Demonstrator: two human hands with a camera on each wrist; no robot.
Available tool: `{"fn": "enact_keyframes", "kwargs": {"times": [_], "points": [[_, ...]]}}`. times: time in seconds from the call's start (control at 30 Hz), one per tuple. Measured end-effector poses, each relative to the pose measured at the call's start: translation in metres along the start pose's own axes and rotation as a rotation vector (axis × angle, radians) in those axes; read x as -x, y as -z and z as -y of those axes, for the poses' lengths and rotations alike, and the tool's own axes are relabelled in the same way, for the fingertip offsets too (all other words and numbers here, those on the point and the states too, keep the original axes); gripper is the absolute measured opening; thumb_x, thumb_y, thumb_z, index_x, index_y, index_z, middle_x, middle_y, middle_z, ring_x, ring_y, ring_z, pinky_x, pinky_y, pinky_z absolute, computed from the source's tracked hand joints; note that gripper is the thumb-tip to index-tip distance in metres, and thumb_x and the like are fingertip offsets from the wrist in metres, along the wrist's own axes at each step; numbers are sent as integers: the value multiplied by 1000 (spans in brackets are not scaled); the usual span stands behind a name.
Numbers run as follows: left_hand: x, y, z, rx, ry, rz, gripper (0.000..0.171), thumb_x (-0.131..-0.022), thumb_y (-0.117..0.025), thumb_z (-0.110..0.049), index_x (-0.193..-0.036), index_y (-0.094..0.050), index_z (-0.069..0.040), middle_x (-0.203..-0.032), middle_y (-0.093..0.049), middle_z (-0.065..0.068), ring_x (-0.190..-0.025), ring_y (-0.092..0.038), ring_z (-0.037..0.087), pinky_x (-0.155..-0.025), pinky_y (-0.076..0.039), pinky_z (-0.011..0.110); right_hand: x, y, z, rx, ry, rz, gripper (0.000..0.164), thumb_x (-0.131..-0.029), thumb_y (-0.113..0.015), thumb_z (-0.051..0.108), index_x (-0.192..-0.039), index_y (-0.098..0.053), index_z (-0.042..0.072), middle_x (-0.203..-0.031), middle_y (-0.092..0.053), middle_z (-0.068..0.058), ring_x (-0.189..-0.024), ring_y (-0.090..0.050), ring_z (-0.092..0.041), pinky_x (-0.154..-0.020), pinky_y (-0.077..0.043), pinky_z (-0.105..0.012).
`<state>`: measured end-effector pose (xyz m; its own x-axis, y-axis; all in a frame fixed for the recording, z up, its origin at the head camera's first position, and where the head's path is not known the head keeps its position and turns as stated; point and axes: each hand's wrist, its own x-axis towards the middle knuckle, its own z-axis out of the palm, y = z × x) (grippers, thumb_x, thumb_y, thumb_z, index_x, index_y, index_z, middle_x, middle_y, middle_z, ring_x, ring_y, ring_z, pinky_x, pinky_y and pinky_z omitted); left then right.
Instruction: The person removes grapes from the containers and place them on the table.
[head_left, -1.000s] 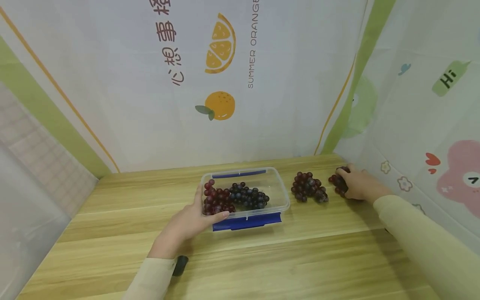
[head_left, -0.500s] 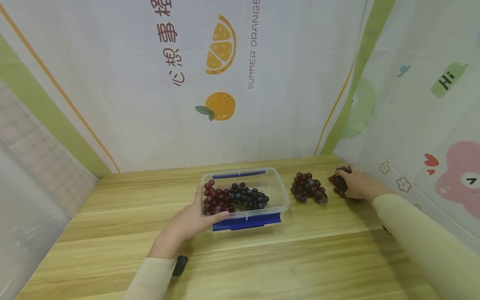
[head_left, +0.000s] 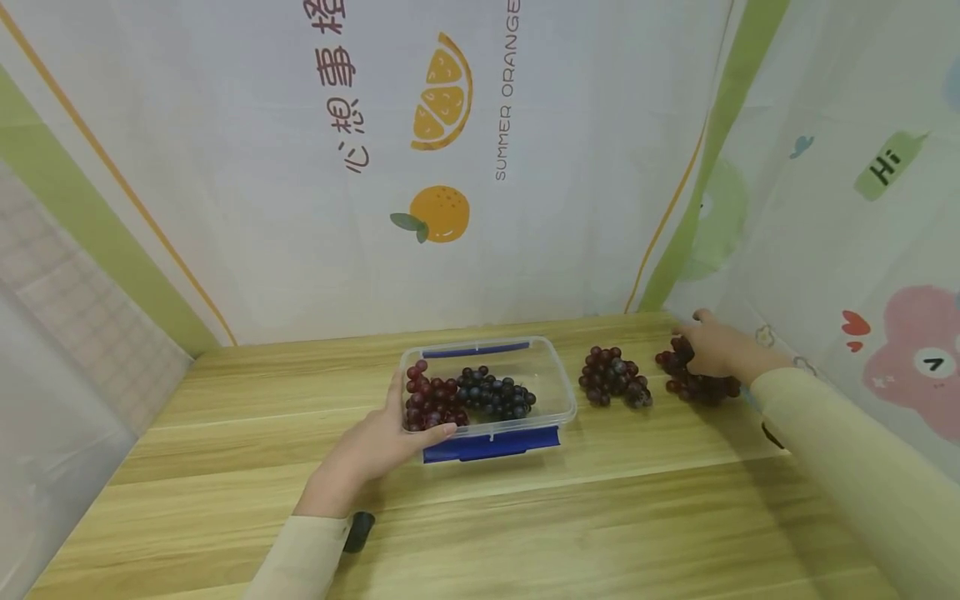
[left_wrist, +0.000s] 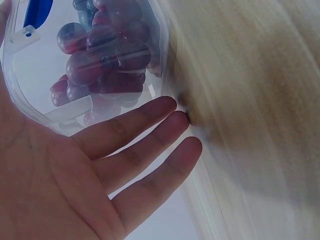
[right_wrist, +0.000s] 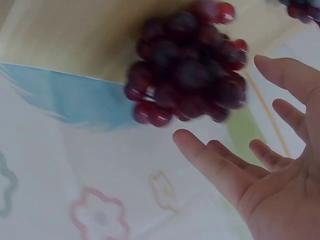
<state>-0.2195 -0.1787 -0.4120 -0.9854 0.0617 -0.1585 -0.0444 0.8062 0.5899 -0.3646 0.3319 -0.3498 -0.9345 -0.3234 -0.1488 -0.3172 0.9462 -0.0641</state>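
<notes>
A clear plastic food container (head_left: 551,379) with blue side latches stands on the table, holding a red grape bunch (head_left: 433,402) and a dark one (head_left: 495,393). My left hand (head_left: 375,446) rests at its near left corner, thumb along the front rim. In the left wrist view the other fingers (left_wrist: 150,185) lie nearly straight by the container's end wall. At the right, my right hand (head_left: 716,346) is above a dark red grape bunch (right_wrist: 187,70), partly covering it in the head view. The right wrist view shows its fingers spread, apart from the grapes.
Another purple grape bunch (head_left: 613,379) lies between the container and my right hand. A printed white curtain (head_left: 300,250) closes off the back of the wooden table (head_left: 562,525), and another printed sheet (head_left: 810,275) runs along the right side.
My right hand has come off the far-right grapes and shifted slightly up; more of that bunch now shows beneath it. The left hand and container stay in place.
</notes>
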Motion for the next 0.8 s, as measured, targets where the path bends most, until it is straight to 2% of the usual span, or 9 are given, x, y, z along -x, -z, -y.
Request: {"fn": "enact_keyframes", "kwargs": {"times": [0.07,0.13,0.23,0.33,0.47,0.57,0.67,0.8], "points": [[0,0,0,-3,1,2,139,-82,-64,-89,-170,18,-19,-152,-54,37,-114,-74,45,-90,-60,58,0,8,7,-13,14,-10,71,-86,-66,-2,-153,-44,-10,-156,-17,-52,-69,-58,-26,-59,-45,-34],[0,0,1,-4,1,3,139,-82,-64,-89,-170,18,-19,-152,-54,37,-114,-74,44,-90,-60,58,0,17,15,-9,22,-20,68,-89,-66,-2,-153,-45,-10,-156,-18,-51,-70,-60,-30,-60,-47,-37],[0,0,1,-4,0,6,141,-81,-63,-90,-170,19,-19,-153,-53,37,-115,-73,45,-92,-60,59,0,29,26,34,35,-46,65,-92,-69,2,-152,-48,-8,-157,-23,-49,-90,-68,-46,-68,-54,-47],[0,1,0,0,-6,9,140,-81,-63,-90,-170,20,-22,-155,-51,36,-117,-72,46,-95,-58,61,-1,42,39,74,47,-70,64,-92,-72,5,-151,-50,-8,-156,-30,-48,-121,-59,-63,-87,-57,-62],[1,1,-1,7,-9,11,139,-82,-63,-89,-169,22,-23,-158,-48,36,-120,-71,48,-96,-58,63,0,52,48,89,45,-63,64,-92,-71,7,-151,-51,-8,-151,-38,-46,-127,-56,-62,-97,-55,-66],[1,1,-1,11,-6,12,139,-82,-63,-89,-170,21,-22,-159,-47,35,-120,-71,48,-95,-58,62,-1,49,42,92,19,-34,62,-92,-71,9,-149,-53,-8,-145,-44,-45,-119,-62,-54,-94,-56,-62],[1,1,-1,18,-8,13,137,-83,-64,-88,-169,22,-24,-161,-45,34,-121,-70,49,-95,-58,63,0,37,27,68,-33,21,70,-88,-73,9,-151,-50,-7,-144,-43,-46,-110,-64,-49,-86,-57,-57],[2,0,-1,16,-8,7,137,-84,-65,-87,-169,22,-24,-162,-43,35,-125,-67,51,-98,-56,65,2,16,5,36,-117,109,95,-78,-83,5,-160,-37,-4,-155,-26,-51,-117,-58,-61,-80,-57,-58]]}}
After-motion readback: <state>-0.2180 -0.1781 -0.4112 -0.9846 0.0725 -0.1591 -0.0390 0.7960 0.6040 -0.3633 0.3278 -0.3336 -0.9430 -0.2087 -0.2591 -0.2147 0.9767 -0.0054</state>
